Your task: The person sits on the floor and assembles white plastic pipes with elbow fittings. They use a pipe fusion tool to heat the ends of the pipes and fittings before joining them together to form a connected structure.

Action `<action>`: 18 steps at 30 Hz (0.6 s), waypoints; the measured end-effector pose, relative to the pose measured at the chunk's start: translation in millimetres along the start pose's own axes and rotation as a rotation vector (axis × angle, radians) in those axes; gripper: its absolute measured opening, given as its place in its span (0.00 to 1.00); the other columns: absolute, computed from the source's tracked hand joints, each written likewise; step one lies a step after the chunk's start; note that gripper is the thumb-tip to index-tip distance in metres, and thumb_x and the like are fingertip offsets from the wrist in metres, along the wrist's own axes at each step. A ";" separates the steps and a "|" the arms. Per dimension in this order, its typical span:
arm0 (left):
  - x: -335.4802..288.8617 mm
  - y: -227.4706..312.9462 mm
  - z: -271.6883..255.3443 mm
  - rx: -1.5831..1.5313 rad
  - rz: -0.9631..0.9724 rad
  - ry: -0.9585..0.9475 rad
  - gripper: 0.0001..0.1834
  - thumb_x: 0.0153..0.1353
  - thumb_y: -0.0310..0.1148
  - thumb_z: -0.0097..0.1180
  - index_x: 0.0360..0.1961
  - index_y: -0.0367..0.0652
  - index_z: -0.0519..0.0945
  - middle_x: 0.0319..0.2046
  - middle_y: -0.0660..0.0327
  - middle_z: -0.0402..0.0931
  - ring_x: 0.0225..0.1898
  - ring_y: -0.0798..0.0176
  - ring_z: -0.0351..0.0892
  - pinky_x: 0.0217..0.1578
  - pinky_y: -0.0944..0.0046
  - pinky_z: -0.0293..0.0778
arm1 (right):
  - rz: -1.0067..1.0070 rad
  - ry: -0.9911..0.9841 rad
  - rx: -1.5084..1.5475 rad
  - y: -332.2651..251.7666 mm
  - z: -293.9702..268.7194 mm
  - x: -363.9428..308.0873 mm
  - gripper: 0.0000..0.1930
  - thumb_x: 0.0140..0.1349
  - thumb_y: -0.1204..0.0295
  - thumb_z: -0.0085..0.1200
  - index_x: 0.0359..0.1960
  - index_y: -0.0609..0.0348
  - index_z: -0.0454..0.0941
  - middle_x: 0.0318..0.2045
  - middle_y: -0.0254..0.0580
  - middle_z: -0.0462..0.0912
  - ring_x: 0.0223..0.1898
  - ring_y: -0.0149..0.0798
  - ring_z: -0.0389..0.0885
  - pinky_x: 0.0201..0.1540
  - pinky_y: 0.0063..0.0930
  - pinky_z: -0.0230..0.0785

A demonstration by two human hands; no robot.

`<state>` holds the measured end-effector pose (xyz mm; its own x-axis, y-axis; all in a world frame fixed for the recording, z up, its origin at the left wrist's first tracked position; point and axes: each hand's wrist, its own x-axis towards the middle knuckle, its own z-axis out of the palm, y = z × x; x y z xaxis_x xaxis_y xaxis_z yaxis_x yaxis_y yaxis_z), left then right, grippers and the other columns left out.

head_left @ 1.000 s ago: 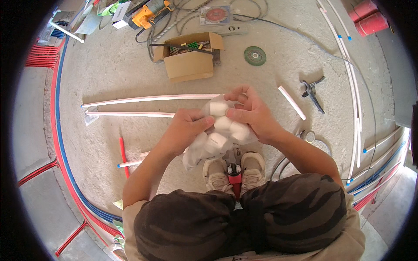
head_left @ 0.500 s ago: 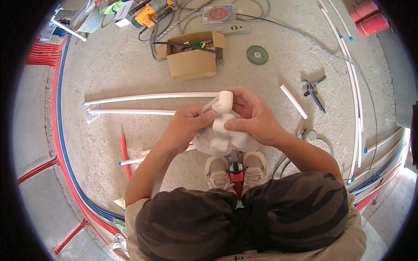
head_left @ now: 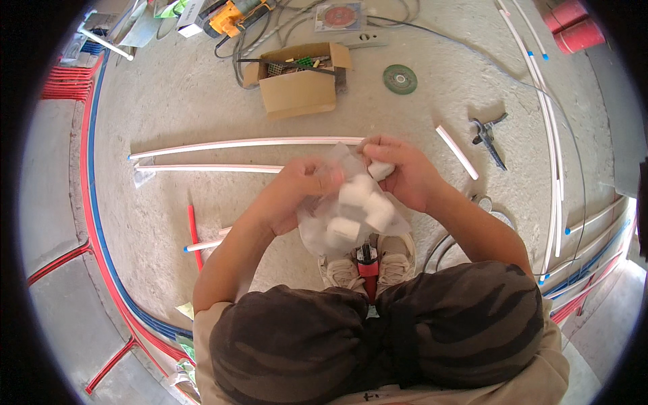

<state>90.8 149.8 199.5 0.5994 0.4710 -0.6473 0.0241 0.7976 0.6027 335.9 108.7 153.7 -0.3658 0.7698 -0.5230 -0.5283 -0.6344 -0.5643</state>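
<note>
My left hand (head_left: 293, 192) is closed on the edge of a clear plastic bag (head_left: 312, 226), which hangs in front of my body. Inside it lie several short white pipe fittings (head_left: 343, 231), blurred a little by motion. At the bag's right side, my right hand (head_left: 413, 177) grips one white pipe fitting (head_left: 382, 169) that is out of the bag's mouth. Its fingertips are partly hidden. Below the bag, a red-handled tool (head_left: 368, 268) stands between my shoes (head_left: 395, 260).
Long white pipes (head_left: 236, 143) lie to the left, with more along the right. Ahead are an open cardboard box (head_left: 297, 98), a green grinding disc (head_left: 400, 79) and a yellow power tool (head_left: 236, 17). A short white pipe (head_left: 457, 154) and a black pipe cutter (head_left: 487, 138) lie right.
The right hand has drawn one fitting away from the bag's top toward the right. The bag hangs a little lower and more open, and the fittings inside have shifted.
</note>
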 end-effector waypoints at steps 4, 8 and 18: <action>-9.6 3.4 19.3 0.305 0.097 0.046 0.26 0.45 0.23 0.73 0.49 0.33 0.82 0.40 0.60 0.84 0.38 0.65 0.84 0.43 0.63 0.79 | 0.022 -0.085 -0.089 5.2 4.4 -5.2 0.14 0.70 0.65 0.56 0.51 0.61 0.80 0.45 0.35 0.82 0.48 0.32 0.81 0.55 0.32 0.74; -7.6 7.5 16.1 0.411 0.083 0.216 0.23 0.41 0.18 0.70 0.43 0.32 0.84 0.36 0.59 0.85 0.35 0.64 0.83 0.42 0.62 0.79 | -0.094 -0.149 -0.357 -4.6 14.6 -10.5 0.19 0.66 0.64 0.63 0.54 0.61 0.80 0.46 0.35 0.83 0.47 0.30 0.80 0.51 0.28 0.74; 1.0 18.6 9.6 0.826 0.058 0.283 0.19 0.45 0.19 0.69 0.42 0.33 0.86 0.35 0.60 0.85 0.35 0.66 0.83 0.42 0.64 0.78 | -0.580 -0.051 -0.807 -1.5 27.6 -17.9 0.33 0.50 0.75 0.75 0.59 0.59 0.73 0.43 0.36 0.81 0.47 0.29 0.78 0.52 0.26 0.71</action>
<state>99.6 161.5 214.5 0.3991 0.6656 -0.6306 0.6375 0.2929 0.7126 322.1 97.8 181.5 -0.2586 0.9659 -0.0113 0.0367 -0.0018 -0.9993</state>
